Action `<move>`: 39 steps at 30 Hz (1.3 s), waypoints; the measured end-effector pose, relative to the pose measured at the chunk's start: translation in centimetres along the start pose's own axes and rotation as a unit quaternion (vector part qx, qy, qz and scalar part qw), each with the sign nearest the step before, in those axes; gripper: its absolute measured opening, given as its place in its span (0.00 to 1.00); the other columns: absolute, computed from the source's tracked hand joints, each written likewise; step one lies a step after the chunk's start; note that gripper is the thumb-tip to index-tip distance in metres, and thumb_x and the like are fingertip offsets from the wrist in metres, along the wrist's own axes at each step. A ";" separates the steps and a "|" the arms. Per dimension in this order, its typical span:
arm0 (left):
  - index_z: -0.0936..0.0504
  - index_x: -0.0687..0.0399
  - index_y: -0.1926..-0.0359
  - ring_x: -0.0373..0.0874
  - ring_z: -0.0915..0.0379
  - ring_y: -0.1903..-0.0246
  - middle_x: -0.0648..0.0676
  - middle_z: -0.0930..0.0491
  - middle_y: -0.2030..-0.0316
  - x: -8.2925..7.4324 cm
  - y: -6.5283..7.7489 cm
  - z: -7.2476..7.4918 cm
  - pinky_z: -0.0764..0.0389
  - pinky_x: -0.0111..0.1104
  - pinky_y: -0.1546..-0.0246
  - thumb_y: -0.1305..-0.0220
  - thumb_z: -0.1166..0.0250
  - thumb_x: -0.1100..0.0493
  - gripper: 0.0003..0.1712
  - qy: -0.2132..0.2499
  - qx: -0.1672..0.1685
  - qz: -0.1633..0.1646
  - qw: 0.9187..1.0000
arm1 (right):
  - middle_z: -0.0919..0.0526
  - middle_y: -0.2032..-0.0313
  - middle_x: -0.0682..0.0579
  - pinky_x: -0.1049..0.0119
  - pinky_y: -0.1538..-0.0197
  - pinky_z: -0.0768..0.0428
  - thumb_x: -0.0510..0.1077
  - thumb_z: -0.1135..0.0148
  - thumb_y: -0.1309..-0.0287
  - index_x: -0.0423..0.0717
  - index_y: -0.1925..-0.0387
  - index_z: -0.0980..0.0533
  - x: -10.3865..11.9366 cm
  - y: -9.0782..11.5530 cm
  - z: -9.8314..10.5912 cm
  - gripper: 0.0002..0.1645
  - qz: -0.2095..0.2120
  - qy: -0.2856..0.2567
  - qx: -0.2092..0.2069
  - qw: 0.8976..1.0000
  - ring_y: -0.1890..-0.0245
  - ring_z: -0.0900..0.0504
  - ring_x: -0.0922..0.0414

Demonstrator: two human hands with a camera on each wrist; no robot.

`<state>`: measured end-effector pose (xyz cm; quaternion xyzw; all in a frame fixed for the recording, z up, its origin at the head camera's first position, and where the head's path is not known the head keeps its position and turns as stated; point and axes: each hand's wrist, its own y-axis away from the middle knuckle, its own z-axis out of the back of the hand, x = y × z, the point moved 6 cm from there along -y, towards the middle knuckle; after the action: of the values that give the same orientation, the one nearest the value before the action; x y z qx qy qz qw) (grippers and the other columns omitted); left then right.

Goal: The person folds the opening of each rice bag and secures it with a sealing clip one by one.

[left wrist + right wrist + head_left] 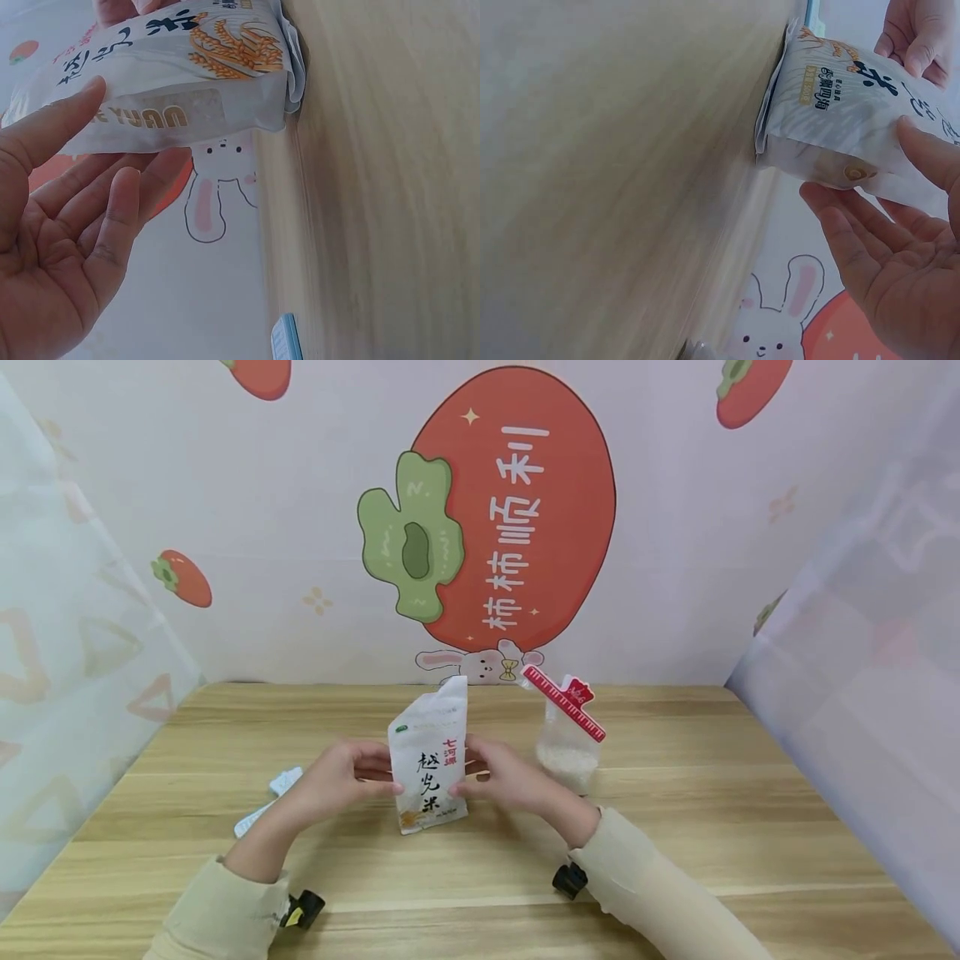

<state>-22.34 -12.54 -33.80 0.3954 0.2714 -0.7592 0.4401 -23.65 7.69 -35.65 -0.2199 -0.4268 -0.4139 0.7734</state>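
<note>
A white bag of rice (pixel 427 760) with black and red lettering stands upright at the middle of the table, its top edge slanting. On its left side my left hand (pixel 356 777) grips it, thumb on the front and fingers toward the back. From the other side my right hand (pixel 502 775) holds it the same way. Wheat ears are printed near the bottom of the rice bag (pixel 150 67) in the left wrist view. In the right wrist view, the bag's bottom end meets the tabletop (pixel 630 150).
Behind my right hand stands a clear bag of white grains (pixel 567 760), with a red clip (pixel 564 703) across its top. Pale blue-and-white objects (pixel 285 781) lie left of my left forearm, partly hidden by it. A printed backdrop (pixel 300 510) rises behind the table.
</note>
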 end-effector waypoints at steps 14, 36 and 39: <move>0.17 0.66 0.52 0.45 0.15 0.58 0.58 0.13 0.59 -0.6 0.0 -2.0 0.16 0.31 0.55 0.41 0.27 0.58 0.20 0.015 0.038 -0.020 0.999 | 0.19 0.44 0.47 0.54 0.42 0.19 0.41 0.31 0.40 0.43 0.38 0.29 0.0 3.0 0.4 0.29 0.018 -0.001 -0.004 1.000 0.47 0.17 0.49; 0.18 0.66 0.50 0.45 0.15 0.57 0.58 0.13 0.58 -2.8 0.9 -5.7 0.16 0.27 0.57 0.42 0.27 0.60 0.21 0.048 0.102 -0.023 0.993 | 0.17 0.46 0.49 0.57 0.44 0.18 0.47 0.31 0.40 0.44 0.41 0.27 -0.2 8.6 0.9 0.28 0.011 0.018 -0.005 1.000 0.48 0.16 0.49; 0.18 0.65 0.50 0.44 0.15 0.57 0.58 0.13 0.58 -3.1 1.1 -6.1 0.16 0.26 0.58 0.42 0.27 0.59 0.21 0.042 0.107 -0.028 0.993 | 0.17 0.47 0.50 0.58 0.45 0.18 0.48 0.30 0.40 0.45 0.41 0.27 -0.2 9.4 0.9 0.29 0.008 0.015 -0.005 1.000 0.48 0.16 0.49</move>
<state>-18.24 -7.02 -34.53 0.4638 0.2179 -0.7785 0.3624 -16.39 13.64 -35.18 -0.2211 -0.4114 -0.4127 0.7820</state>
